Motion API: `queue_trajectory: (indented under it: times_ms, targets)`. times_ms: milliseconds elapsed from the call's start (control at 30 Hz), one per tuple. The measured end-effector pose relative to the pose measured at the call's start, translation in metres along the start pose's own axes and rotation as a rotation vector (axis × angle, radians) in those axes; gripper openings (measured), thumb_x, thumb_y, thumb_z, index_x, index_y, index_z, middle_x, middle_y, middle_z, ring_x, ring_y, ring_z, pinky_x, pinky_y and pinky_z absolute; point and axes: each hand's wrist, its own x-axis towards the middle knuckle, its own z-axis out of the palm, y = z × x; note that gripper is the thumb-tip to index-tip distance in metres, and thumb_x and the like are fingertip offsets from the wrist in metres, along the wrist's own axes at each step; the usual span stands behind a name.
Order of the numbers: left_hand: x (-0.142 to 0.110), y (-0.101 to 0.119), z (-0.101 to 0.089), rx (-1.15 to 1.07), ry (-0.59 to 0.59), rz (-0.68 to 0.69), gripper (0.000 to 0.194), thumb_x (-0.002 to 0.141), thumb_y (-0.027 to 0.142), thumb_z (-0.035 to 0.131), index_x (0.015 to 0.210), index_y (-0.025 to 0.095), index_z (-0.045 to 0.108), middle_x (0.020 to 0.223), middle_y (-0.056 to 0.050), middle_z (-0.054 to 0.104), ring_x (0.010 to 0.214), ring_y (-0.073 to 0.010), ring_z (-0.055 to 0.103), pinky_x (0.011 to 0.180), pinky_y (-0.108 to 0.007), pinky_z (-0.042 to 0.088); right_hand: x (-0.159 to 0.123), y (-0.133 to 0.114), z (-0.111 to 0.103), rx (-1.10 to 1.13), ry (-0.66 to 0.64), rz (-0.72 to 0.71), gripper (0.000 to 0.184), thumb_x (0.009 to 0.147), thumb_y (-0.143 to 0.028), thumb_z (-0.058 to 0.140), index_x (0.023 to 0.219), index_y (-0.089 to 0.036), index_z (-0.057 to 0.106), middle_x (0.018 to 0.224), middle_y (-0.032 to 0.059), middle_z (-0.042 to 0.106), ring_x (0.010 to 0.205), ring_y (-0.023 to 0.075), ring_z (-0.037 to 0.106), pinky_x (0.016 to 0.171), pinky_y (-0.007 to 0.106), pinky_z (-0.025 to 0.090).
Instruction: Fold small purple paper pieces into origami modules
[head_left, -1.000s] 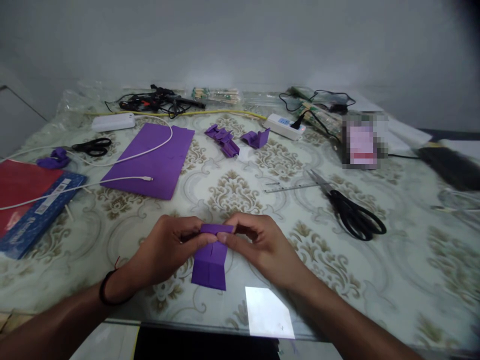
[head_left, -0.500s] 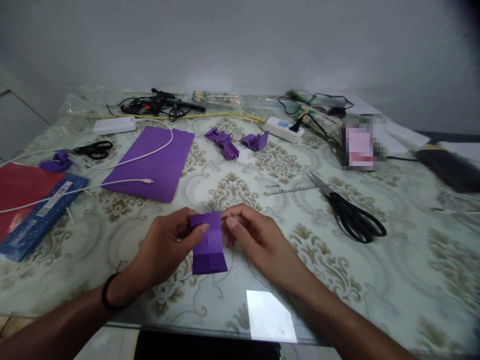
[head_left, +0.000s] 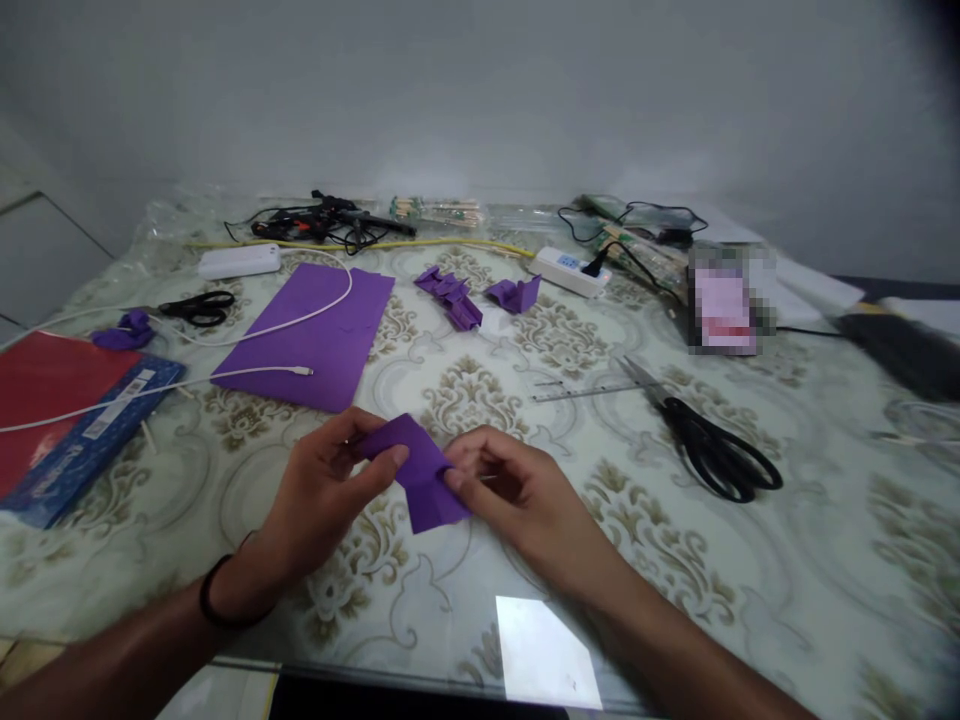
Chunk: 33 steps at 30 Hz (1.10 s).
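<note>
A small creased piece of purple paper (head_left: 421,462) is held up between my two hands over the near part of the table. My left hand (head_left: 334,475) pinches its left side, thumb on top and fingers beneath. On the right edge, my right hand (head_left: 510,480) grips the paper between thumb and fingers. The lower part of the paper bends at a crease and hangs toward me. Beyond my hands lie larger purple sheets (head_left: 315,330), a folded purple strip (head_left: 451,297) and a smaller folded purple piece (head_left: 516,294).
Black-handled scissors (head_left: 709,445) lie to the right beside a clear ruler (head_left: 577,390). At left are a red-and-blue packet (head_left: 90,410), another pair of scissors (head_left: 202,308) and a white cable (head_left: 247,372). A power strip (head_left: 566,270) and a blurred-out phone-like object (head_left: 724,305) sit farther back.
The purple paper has turned and tilted, its upper end now leaning left. My right hand has closed on its right edge. The view has shifted slightly.
</note>
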Motion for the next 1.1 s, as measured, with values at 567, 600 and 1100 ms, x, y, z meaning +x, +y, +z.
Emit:
queue_trajectory:
  times_ms: [567, 600, 1100]
  targets:
    - [-0.002, 0.0, 0.003, 0.173, -0.034, 0.097, 0.014, 0.087, 0.023, 0.074, 0.101, 0.023, 0.073, 0.095, 0.001, 0.077, 0.084, -0.0157, 0.073, 0.077, -0.026, 0.057, 0.0, 0.002, -0.004, -0.18, 0.212, -0.121, 0.01, 0.092, -0.031, 0.072, 0.098, -0.024, 0.067, 0.091, 0.0013, 0.07, 0.078, 0.0179, 0.069, 0.068, 0.03, 0.057]
    - [-0.002, -0.001, 0.003, 0.2, -0.029, 0.13, 0.012, 0.088, 0.021, 0.074, 0.1, 0.023, 0.073, 0.093, 0.002, 0.077, 0.084, -0.0153, 0.072, 0.078, -0.026, 0.057, 0.0, 0.002, -0.004, -0.181, 0.221, -0.135, 0.009, 0.092, -0.031, 0.072, 0.095, -0.024, 0.068, 0.09, 0.0011, 0.07, 0.077, 0.0179, 0.069, 0.069, 0.03, 0.057]
    - [-0.005, 0.001, 0.007, 0.193, -0.199, 0.115, 0.011, 0.089, 0.021, 0.074, 0.099, 0.023, 0.073, 0.084, 0.002, 0.079, 0.078, -0.0157, 0.077, 0.073, -0.024, 0.058, -0.003, 0.006, -0.003, -0.237, 0.144, -0.354, 0.012, 0.093, -0.02, 0.073, 0.093, -0.027, 0.063, 0.096, -0.0014, 0.072, 0.087, 0.016, 0.07, 0.079, 0.029, 0.058]
